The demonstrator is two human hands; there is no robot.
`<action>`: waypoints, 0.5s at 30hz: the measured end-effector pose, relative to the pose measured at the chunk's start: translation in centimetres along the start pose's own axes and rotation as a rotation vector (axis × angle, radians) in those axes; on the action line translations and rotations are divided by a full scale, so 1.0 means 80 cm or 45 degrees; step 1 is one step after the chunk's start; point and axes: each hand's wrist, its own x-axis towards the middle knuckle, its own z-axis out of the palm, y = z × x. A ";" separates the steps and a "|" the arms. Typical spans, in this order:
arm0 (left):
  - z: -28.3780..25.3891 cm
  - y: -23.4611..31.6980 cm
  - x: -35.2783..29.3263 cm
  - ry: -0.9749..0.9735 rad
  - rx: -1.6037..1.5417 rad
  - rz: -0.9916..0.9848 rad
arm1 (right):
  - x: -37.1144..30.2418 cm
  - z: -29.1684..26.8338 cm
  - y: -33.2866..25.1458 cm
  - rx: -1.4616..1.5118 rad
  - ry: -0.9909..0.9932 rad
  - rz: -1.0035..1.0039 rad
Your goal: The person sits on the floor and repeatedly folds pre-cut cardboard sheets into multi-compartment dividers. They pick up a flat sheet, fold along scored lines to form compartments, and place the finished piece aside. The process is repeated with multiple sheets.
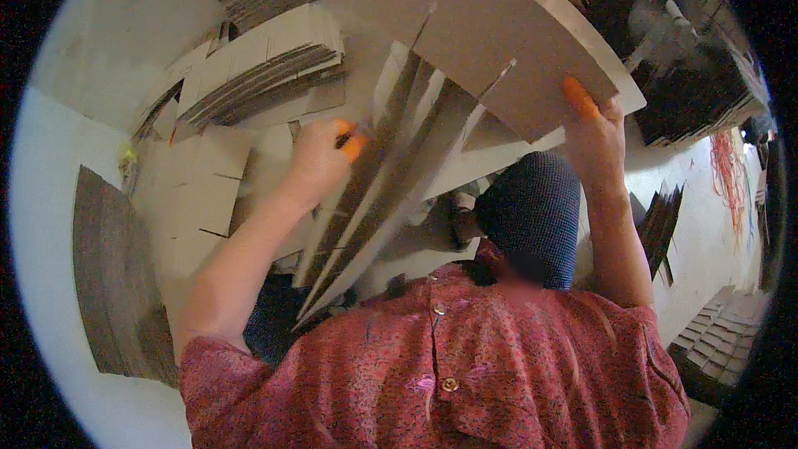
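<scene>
A wide cardboard sheet [465,25] slants across the top, and my right hand [594,137] grips its right end, an orange cover on the thumb. Two slots are cut into the sheet's near edge. Long cardboard strips [391,191] run from those slots down toward my lap, standing on edge and partly blurred. My left hand [320,158] is closed, with orange covers on its fingertips, right against the left side of the strips. What its fingers pinch, if anything, I cannot make out.
Slotted cardboard sheets lie in a stack [262,75] at the upper left. A tall cardboard pile [116,274] stands at the far left. Another dark stack [698,100] is at the upper right, near red strings [727,183]. My bent knee [532,216] rises below the sheet.
</scene>
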 end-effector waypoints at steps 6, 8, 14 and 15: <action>-0.028 -0.017 -0.056 0.152 0.031 -0.045 | -0.036 -0.041 0.023 -0.023 -0.069 -0.017; -0.034 -0.022 -0.064 0.116 -0.019 -0.052 | -0.047 -0.036 0.020 -0.156 -0.064 -0.064; -0.041 -0.033 -0.081 0.189 0.030 -0.118 | -0.048 -0.036 0.009 -0.258 -0.212 -0.121; -0.042 -0.031 -0.080 0.178 0.047 -0.115 | -0.047 -0.034 0.004 -0.336 -0.210 -0.144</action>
